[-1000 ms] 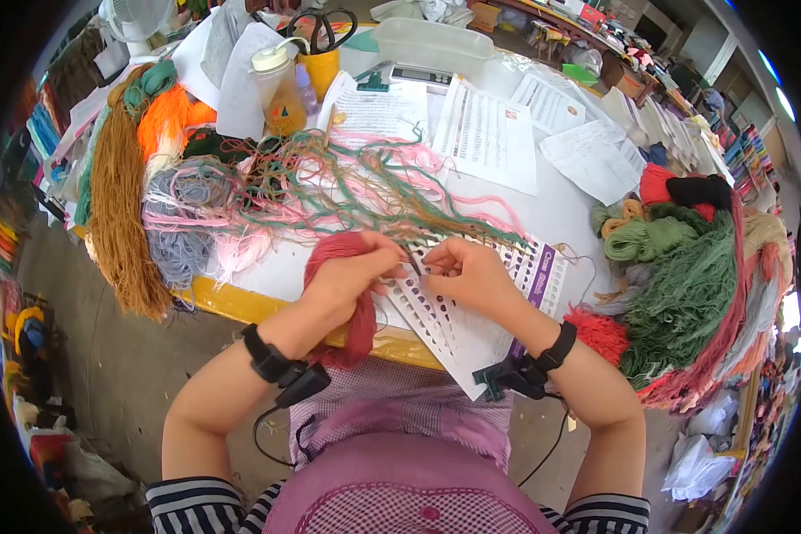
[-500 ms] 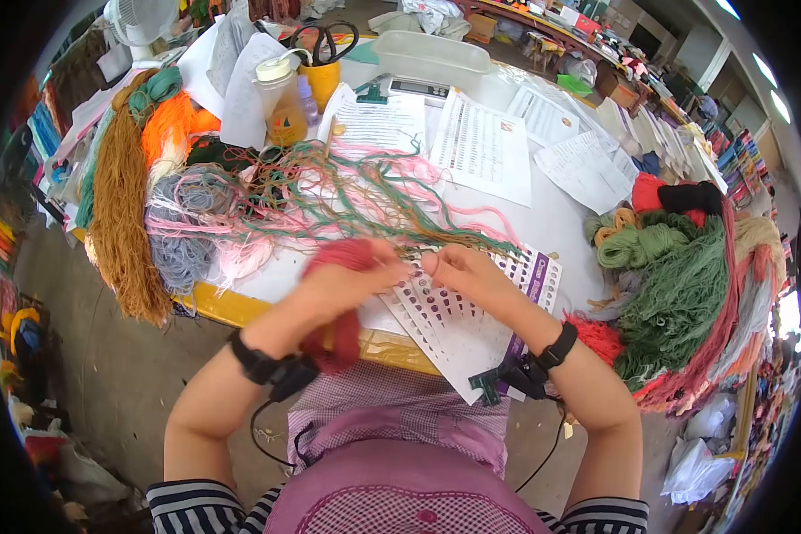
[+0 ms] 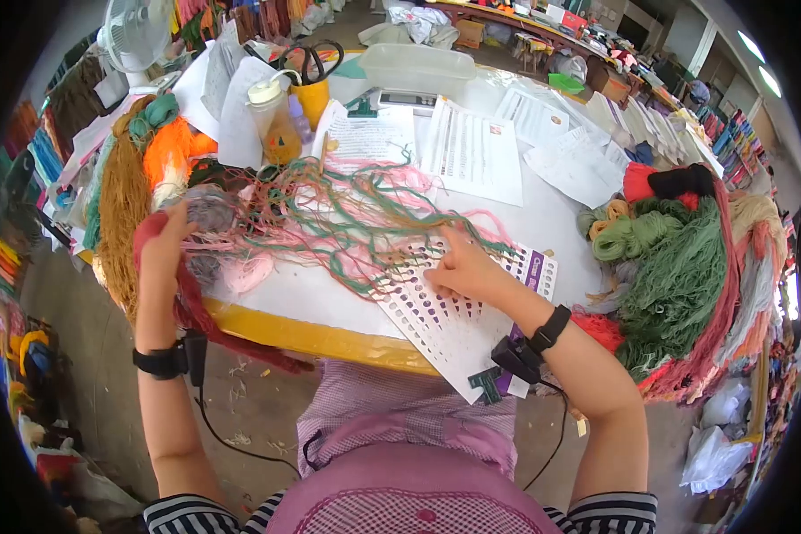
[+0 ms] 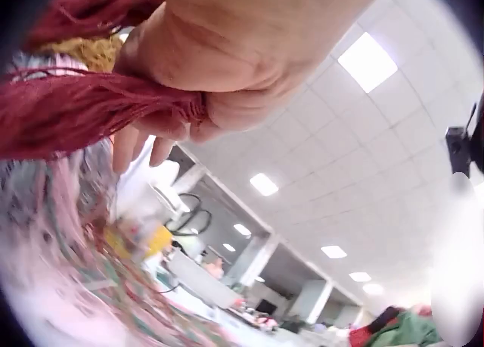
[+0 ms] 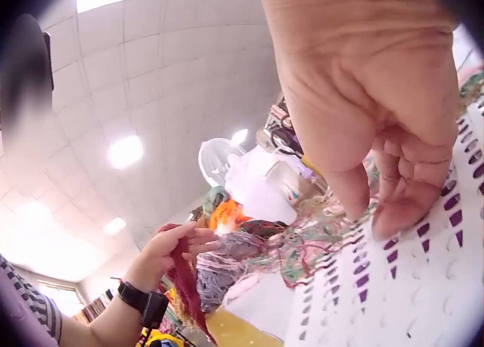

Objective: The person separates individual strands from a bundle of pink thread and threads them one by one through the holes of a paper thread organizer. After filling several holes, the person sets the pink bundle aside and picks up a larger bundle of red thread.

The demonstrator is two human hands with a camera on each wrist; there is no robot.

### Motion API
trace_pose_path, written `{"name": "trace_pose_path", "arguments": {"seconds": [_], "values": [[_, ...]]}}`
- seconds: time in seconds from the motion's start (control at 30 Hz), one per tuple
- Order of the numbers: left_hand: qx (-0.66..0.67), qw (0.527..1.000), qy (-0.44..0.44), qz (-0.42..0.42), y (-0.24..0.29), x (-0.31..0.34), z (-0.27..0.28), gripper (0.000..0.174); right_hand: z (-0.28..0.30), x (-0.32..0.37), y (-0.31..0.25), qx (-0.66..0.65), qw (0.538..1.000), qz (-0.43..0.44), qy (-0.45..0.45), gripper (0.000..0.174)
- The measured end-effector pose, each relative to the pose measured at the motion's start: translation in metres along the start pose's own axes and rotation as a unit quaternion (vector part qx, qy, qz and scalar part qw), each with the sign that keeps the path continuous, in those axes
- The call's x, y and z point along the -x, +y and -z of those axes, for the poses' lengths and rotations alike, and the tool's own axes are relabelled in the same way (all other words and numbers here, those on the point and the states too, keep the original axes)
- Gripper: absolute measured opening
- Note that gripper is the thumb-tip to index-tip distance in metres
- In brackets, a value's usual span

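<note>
My left hand [image 3: 162, 254] is over the left part of the table, beside the heaped yarn. It holds a dark red yarn skein [image 3: 196, 303], whose strands run through the grip in the left wrist view and trail down past the table's edge. My right hand [image 3: 470, 269] is at a white card with rows of holes and a purple strip [image 3: 458, 343]. In the right wrist view its bent fingertips [image 5: 397, 214] rest on the card among the holes. Green, pink and brown threads [image 3: 365, 218] lie across the card's upper part.
Brown yarn [image 3: 120, 214], orange yarn [image 3: 169, 147] and grey yarn sit at the left; green skeins [image 3: 676, 267] and red ones lie at the right. Behind are printed sheets [image 3: 473, 151], a bottle [image 3: 276, 125], scissors in a yellow cup [image 3: 311, 98] and a clear tray [image 3: 418, 67].
My left hand has swung left with the red skein, away from the right hand. The right hand has stayed at the card, its index finger now stretched further forward.
</note>
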State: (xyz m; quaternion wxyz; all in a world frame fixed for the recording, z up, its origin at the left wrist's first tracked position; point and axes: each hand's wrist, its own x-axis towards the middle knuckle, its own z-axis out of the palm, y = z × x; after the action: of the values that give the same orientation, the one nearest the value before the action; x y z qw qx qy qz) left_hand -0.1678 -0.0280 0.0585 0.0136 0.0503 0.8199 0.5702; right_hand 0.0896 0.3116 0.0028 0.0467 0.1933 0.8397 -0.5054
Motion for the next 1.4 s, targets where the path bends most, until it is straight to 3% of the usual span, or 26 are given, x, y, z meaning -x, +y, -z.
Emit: {"name": "trace_pose_path", "arguments": {"seconds": [0.03,0.07,0.1,0.13,0.2,0.33,0.4,0.47,0.53,0.6,0.67,0.73,0.8,0.87,0.93,0.97,1.03,1.1,1.13,1.27,1.4], "values": [[-0.093,0.995,-0.018,-0.024,0.001,0.008,0.002,0.054,0.001,0.003,0.0,-0.027,1.0,0.008,-0.014,0.07],[-0.016,0.994,-0.06,-0.094,-0.013,0.006,-0.005,0.051,0.001,0.003,-0.002,-0.054,0.998,0.019,-0.03,0.07],[0.021,0.992,-0.117,-0.046,0.029,0.051,-0.017,0.051,0.002,0.01,-0.014,0.021,0.997,0.063,-0.031,0.054],[0.16,0.966,-0.197,-0.041,0.041,0.066,-0.034,0.057,0.001,0.011,-0.031,0.024,0.996,0.077,-0.036,0.054],[0.333,0.875,-0.35,0.035,0.042,0.083,-0.056,0.076,-0.009,0.021,-0.054,-0.029,0.987,0.142,-0.062,0.035],[0.345,0.813,-0.467,0.045,0.06,0.134,-0.099,0.084,-0.03,0.033,-0.094,-0.092,0.974,0.208,-0.009,0.021],[0.311,0.826,-0.469,-0.006,0.06,0.147,-0.115,0.083,-0.033,0.034,-0.098,-0.24,0.948,0.171,-0.122,0.02],[0.277,0.841,-0.462,-0.053,0.061,0.152,-0.12,0.083,-0.032,0.034,-0.091,-0.248,0.947,0.157,-0.128,0.018],[0.263,0.839,-0.473,-0.05,0.063,0.155,-0.121,0.081,-0.035,0.032,-0.078,-0.254,0.945,0.196,-0.057,0.017],[0.272,0.841,-0.467,-0.029,0.062,0.156,-0.122,0.08,-0.036,0.036,-0.072,-0.275,0.94,0.196,-0.038,0.015],[0.311,0.809,-0.498,0.034,0.06,0.155,-0.12,0.073,-0.034,0.039,-0.069,-0.296,0.935,0.196,-0.018,0.014],[0.341,0.806,-0.482,0.036,0.059,0.155,-0.122,0.069,-0.029,0.042,-0.068,-0.238,0.945,0.226,-0.001,0.012],[0.373,0.802,-0.465,0.043,0.055,0.149,-0.123,0.065,-0.014,0.046,-0.073,-0.508,0.839,0.195,-0.009,0.012],[0.385,0.826,-0.397,0.105,0.036,0.126,-0.111,0.056,0.023,0.066,-0.083,-0.554,0.787,0.272,-0.018,0.013],[0.361,0.872,-0.31,0.111,0.009,0.1,-0.101,0.051,0.073,0.073,-0.067,-0.525,0.768,0.365,0.021,0.018],[0.353,0.876,-0.311,0.109,0.011,0.1,-0.096,0.052,0.079,0.078,-0.064,-0.528,0.767,0.364,0.02,0.018],[0.338,0.87,-0.344,0.105,0.032,0.116,-0.095,0.052,0.084,0.084,-0.064,-0.347,0.885,0.267,0.158,0.019],[0.318,0.84,-0.434,0.07,0.042,0.131,-0.101,0.055,0.045,0.075,-0.068,-0.24,0.94,0.198,0.143,0.021],[0.319,0.838,-0.437,0.068,0.046,0.137,-0.105,0.055,0.03,0.076,-0.076,-0.132,0.961,0.22,0.107,0.025],[0.279,0.814,-0.509,0.029,0.064,0.159,-0.115,0.06,-0.019,0.053,-0.065,-0.056,0.959,0.27,0.066,0.033],[0.178,0.851,-0.493,-0.03,0.067,0.165,-0.116,0.06,-0.035,0.044,-0.064,-0.158,0.961,0.227,-0.022,0.027]]}}
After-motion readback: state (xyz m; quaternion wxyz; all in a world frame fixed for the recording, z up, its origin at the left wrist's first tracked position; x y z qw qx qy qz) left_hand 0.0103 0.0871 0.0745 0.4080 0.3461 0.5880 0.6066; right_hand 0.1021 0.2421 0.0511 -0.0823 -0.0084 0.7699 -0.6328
